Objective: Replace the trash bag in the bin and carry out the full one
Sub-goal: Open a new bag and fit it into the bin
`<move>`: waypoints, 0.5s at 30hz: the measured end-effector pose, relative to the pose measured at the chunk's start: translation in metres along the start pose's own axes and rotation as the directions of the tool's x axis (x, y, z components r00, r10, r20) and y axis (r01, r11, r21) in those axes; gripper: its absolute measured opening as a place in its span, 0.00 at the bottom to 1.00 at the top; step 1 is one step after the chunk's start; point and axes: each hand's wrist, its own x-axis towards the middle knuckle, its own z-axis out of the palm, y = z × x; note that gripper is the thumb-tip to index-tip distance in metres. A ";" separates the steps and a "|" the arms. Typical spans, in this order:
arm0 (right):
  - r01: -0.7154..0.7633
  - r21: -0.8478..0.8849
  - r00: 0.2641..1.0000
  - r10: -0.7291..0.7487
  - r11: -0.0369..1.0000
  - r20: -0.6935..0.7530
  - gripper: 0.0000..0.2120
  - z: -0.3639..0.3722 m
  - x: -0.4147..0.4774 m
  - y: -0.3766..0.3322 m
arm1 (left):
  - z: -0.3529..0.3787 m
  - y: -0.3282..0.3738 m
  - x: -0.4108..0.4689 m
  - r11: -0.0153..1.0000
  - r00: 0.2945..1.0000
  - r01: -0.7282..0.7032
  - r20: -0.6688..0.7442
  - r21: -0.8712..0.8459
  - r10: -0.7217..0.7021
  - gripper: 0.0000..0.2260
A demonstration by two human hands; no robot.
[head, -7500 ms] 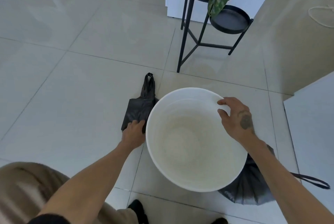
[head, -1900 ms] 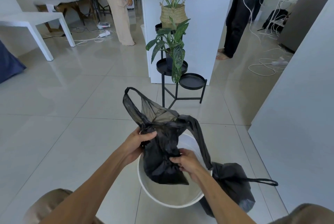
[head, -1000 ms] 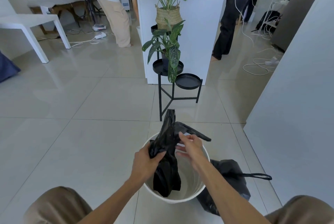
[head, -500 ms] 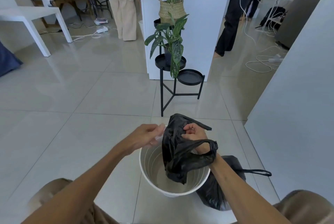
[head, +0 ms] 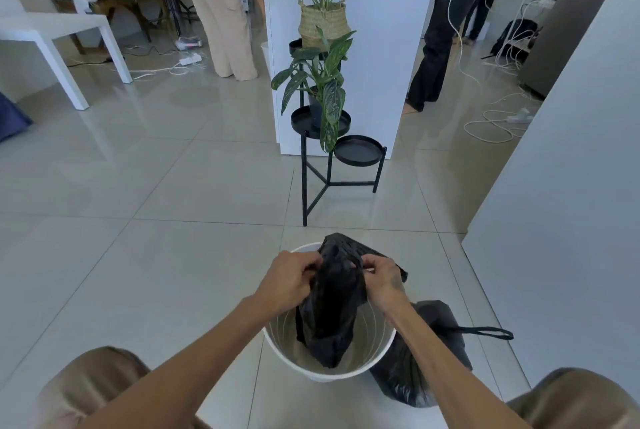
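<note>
A white round bin (head: 375,357) stands on the tiled floor right in front of me. Over it hangs a fresh black trash bag (head: 334,300), bunched up, its lower end down inside the bin. My left hand (head: 289,281) pinches the bag's top edge on the left, and my right hand (head: 382,278) pinches it on the right. The full black bag (head: 420,362) with a loop handle sits on the floor against the bin's right side.
A black metal plant stand (head: 327,158) with potted plants stands just beyond the bin, before a white counter (head: 381,47). A pale wall panel (head: 561,186) closes the right side. Two people stand further back among floor cables (head: 491,123). A white table (head: 59,37) is far left.
Both hands have come together at the top of the fresh bag; the left hand now grips it. The loop that hung over my right wrist is gone from there.
</note>
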 end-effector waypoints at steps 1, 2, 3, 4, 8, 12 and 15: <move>0.019 -0.159 1.000 -0.022 0.987 -0.017 0.06 -0.003 -0.001 -0.002 | -0.002 -0.001 -0.001 0.993 0.997 -0.057 0.049 0.100 0.052 0.12; 0.035 -0.329 0.999 -0.041 0.944 -0.009 0.11 -0.007 -0.001 -0.005 | -0.005 -0.003 0.000 0.977 0.992 -0.096 0.093 0.188 0.079 0.13; 0.054 -0.474 0.998 -0.043 0.879 0.035 0.19 -0.011 0.001 -0.006 | -0.008 -0.005 0.001 0.956 0.989 -0.110 0.126 0.272 0.077 0.13; 0.069 -0.566 0.996 -0.019 0.822 0.093 0.25 -0.016 0.000 -0.009 | -0.012 -0.007 0.001 0.928 0.987 -0.100 0.152 0.360 0.047 0.13; 0.077 -0.760 0.982 0.082 0.645 0.169 0.37 -0.038 0.001 -0.019 | -0.031 -0.026 -0.002 0.804 0.960 0.076 0.174 0.590 -0.219 0.22; 0.076 -0.777 0.963 0.157 0.625 0.220 0.33 -0.063 0.007 -0.025 | -0.044 -0.048 -0.006 0.734 0.924 0.172 0.150 0.657 -0.351 0.36; 0.049 -0.753 0.943 0.218 0.656 0.251 0.32 -0.078 0.013 -0.023 | -0.051 -0.057 -0.007 0.744 0.890 0.188 0.209 0.642 -0.406 0.42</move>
